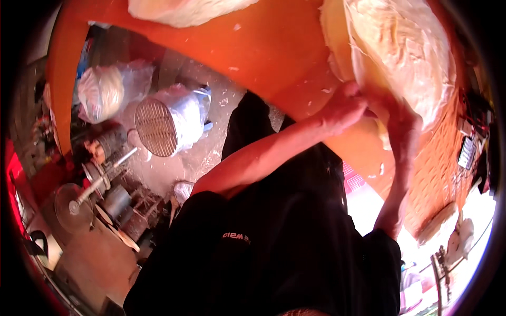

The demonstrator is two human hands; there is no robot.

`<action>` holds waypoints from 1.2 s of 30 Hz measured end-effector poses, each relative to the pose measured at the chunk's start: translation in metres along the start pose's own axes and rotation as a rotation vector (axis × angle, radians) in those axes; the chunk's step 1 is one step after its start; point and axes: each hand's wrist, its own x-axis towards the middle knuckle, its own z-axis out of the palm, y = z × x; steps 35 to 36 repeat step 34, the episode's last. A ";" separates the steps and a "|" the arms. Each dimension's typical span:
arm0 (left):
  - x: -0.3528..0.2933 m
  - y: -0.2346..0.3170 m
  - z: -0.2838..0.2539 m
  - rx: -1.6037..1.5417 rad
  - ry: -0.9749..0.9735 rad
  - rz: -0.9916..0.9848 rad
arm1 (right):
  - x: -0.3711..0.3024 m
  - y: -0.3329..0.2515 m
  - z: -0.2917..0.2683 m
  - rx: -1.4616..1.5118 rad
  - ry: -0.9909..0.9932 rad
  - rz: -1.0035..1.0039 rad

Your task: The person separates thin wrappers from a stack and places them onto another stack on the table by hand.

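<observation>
A large heap of thin, wrinkled, cream-coloured sheets (403, 47), like flatbread or pastry, lies on the orange table (253, 58) at the upper right. My left hand (345, 109) is closed at its near edge, apparently pinching the edge of a sheet. Close against it, my right hand (399, 117) bends inward over the same edge. Its fingers look closed there too, though they are partly hidden. A yellowish fold of sheet (341, 45) runs along the left side of the heap. At the top, another pale sheet pile (190, 9) rests on the table.
Pale crumbs dot the tabletop. Below on the left stand a round slatted rack (156, 128) beside plastic wrapping and a bagged pale stack (100, 94). Metal machinery with a disc (74, 208) is at the lower left. A calculator-like keypad (466, 152) sits at the far right.
</observation>
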 end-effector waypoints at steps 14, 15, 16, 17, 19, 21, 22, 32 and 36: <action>-0.097 -0.019 -0.040 -0.005 0.017 0.012 | -0.063 -0.034 0.023 -0.544 0.026 -0.094; -0.107 -0.015 -0.042 0.005 0.013 0.016 | -0.068 -0.040 0.025 -0.553 0.003 -0.051; -0.111 -0.017 -0.048 0.001 0.010 0.035 | -0.071 -0.045 0.026 -0.564 -0.017 -0.010; -0.116 -0.017 -0.055 0.028 0.007 0.050 | -0.074 -0.046 0.028 -0.516 -0.025 -0.043; -0.126 -0.015 -0.065 0.051 -0.004 0.077 | -0.075 -0.048 0.029 -0.588 -0.023 -0.085; -0.138 -0.004 -0.073 0.053 0.035 0.058 | -0.062 -0.024 0.021 -0.653 -0.011 -0.122; -0.138 -0.006 -0.075 0.055 0.014 0.067 | -0.049 0.005 0.003 -0.568 -0.049 -0.123; -0.148 -0.024 -0.127 0.063 0.035 -0.016 | 0.028 -0.040 -0.213 -0.845 0.253 -0.303; -0.154 -0.024 -0.146 0.068 0.082 -0.020 | 0.027 -0.076 -0.223 -1.184 0.277 -0.187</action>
